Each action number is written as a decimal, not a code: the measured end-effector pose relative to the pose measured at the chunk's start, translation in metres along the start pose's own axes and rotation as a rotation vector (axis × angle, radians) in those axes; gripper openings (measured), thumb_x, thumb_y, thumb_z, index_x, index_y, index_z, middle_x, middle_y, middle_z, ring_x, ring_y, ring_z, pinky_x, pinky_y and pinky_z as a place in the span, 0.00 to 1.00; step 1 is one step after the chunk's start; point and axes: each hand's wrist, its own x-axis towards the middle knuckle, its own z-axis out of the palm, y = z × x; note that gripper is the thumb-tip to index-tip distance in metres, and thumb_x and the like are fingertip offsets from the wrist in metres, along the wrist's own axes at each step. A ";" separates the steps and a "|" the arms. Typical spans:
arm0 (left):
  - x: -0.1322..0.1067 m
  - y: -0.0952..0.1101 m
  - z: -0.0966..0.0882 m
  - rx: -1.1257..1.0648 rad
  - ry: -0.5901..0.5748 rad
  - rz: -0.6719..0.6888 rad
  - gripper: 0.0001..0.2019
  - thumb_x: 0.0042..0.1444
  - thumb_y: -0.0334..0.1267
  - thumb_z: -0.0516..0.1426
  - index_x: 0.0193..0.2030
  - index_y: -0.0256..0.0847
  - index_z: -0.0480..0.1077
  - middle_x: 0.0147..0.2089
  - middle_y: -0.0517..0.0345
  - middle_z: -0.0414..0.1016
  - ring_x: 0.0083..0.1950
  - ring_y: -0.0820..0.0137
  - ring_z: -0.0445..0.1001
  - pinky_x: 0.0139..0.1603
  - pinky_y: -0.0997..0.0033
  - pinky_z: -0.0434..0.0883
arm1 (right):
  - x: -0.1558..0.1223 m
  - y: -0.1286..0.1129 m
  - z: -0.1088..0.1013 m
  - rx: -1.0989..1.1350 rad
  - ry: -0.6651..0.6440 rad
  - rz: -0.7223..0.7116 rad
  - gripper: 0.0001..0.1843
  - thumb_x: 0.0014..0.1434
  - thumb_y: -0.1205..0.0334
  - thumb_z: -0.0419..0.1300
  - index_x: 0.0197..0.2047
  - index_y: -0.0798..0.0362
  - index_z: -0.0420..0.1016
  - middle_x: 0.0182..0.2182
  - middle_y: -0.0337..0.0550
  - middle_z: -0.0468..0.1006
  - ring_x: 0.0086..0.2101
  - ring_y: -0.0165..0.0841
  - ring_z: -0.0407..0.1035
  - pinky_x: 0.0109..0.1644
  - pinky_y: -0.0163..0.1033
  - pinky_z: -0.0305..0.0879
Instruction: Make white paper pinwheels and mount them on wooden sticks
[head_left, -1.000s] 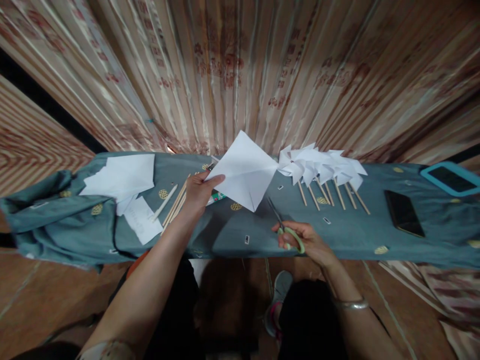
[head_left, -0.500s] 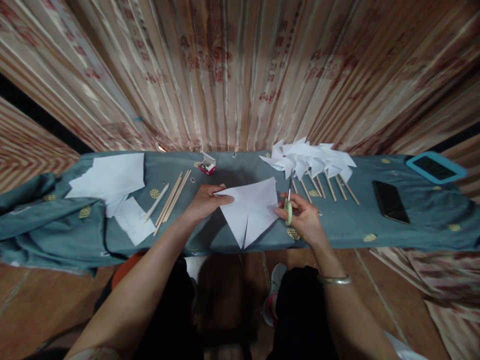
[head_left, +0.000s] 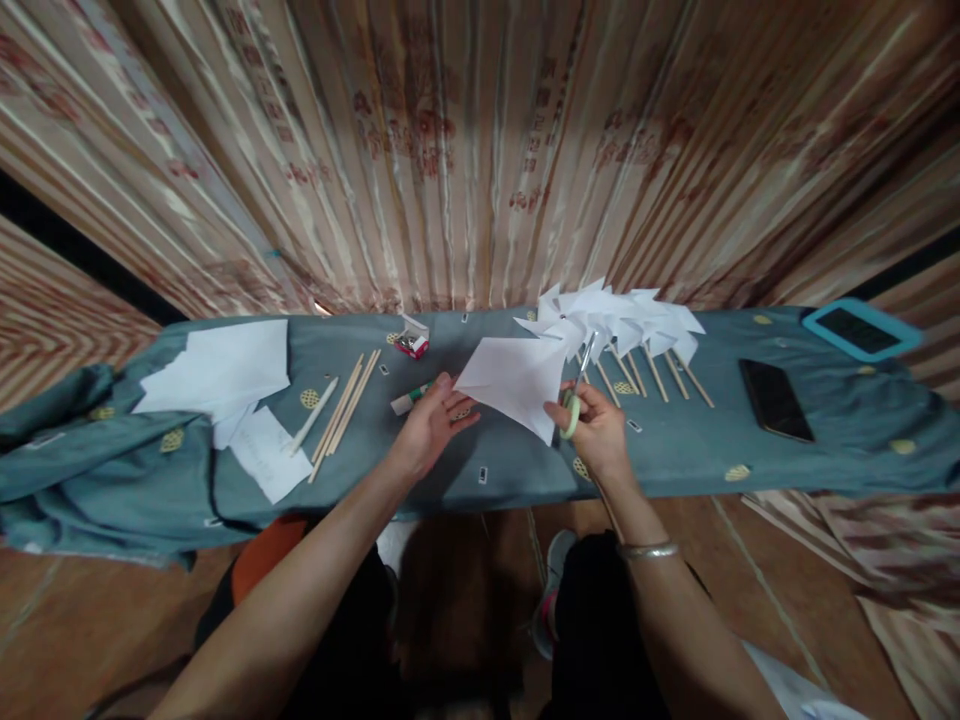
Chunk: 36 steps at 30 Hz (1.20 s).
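Note:
My left hand (head_left: 433, 424) holds the left corner of a white paper square (head_left: 517, 381) above the teal cloth-covered table (head_left: 697, 450), fingers beneath its edge. My right hand (head_left: 596, 425) grips green-handled scissors (head_left: 574, 397), whose blades point up and touch the paper's right side. Just behind the paper lies a row of several finished white paper pinwheels on wooden sticks (head_left: 622, 325). A glue stick (head_left: 409, 399) lies by my left fingers.
Several bare wooden sticks (head_left: 346, 400) and a white stick (head_left: 314, 415) lie left of centre. A stack of white paper sheets (head_left: 221, 372) sits at far left. A small red-and-white box (head_left: 412, 340) stands at the back. A black phone (head_left: 774, 399) and a blue-cased tablet (head_left: 859, 329) lie at right.
The paper came down from held high to low over the table edge, then rose and shifted right. My right hand lifted the scissors off the table to the paper's right edge.

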 end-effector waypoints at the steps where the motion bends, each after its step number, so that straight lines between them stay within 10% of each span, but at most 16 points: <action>1: -0.002 -0.006 0.003 -0.001 0.003 0.002 0.29 0.39 0.59 0.67 0.42 0.40 0.77 0.49 0.46 0.78 0.54 0.56 0.73 0.52 0.60 0.69 | 0.001 0.001 0.002 0.010 0.022 -0.006 0.22 0.37 0.52 0.71 0.35 0.49 0.71 0.20 0.30 0.71 0.23 0.28 0.63 0.29 0.35 0.59; 8: -0.005 -0.036 0.021 0.078 -0.011 -0.058 0.23 0.39 0.45 0.69 0.44 0.40 0.76 0.46 0.49 0.79 0.50 0.59 0.76 0.49 0.62 0.70 | -0.004 -0.002 0.023 0.128 0.004 0.038 0.26 0.35 0.51 0.72 0.36 0.50 0.70 0.21 0.31 0.74 0.23 0.27 0.64 0.29 0.34 0.62; 21: 0.015 -0.029 0.017 0.187 0.230 0.221 0.15 0.34 0.34 0.68 0.33 0.37 0.75 0.35 0.55 0.80 0.36 0.64 0.76 0.42 0.64 0.72 | -0.009 0.003 0.039 0.152 -0.117 0.099 0.27 0.34 0.48 0.73 0.36 0.50 0.72 0.25 0.34 0.77 0.27 0.30 0.69 0.33 0.36 0.66; 36: 0.034 0.015 0.000 0.207 0.345 0.483 0.12 0.35 0.35 0.68 0.30 0.39 0.76 0.34 0.55 0.80 0.42 0.61 0.77 0.46 0.62 0.73 | -0.049 0.001 0.043 0.019 -0.734 0.273 0.22 0.48 0.44 0.68 0.39 0.53 0.76 0.26 0.38 0.77 0.26 0.28 0.68 0.32 0.33 0.65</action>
